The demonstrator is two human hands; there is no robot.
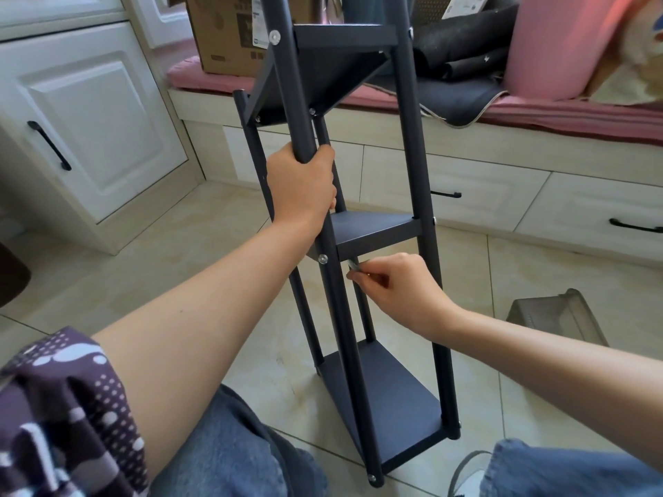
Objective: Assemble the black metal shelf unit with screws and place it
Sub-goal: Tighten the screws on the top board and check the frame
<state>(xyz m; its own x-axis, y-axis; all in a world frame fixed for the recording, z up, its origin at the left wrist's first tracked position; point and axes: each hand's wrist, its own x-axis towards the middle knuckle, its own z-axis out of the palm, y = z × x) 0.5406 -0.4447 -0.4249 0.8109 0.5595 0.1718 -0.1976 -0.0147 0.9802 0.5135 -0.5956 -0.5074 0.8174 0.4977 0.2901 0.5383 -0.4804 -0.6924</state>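
Shelf unit [376,231] stiff, light-looking, tall, tippy | my left hand [301,184] grips front post | right hand [394,285] at 4 o'clock pinches small metal tool [354,266] | hold posts.

Floor [201,245]: pale glossy tiles. On it we record the black shelf unit [391,396], standing on its lowest tier, and to the right a grey translucent container [552,317], possibly a bin lying on its side.

1 shelf unit [373,231] — 3 shelves, 4 posts, 2 hands, 1 cardboard box [226,34], 3 black handles — approx.
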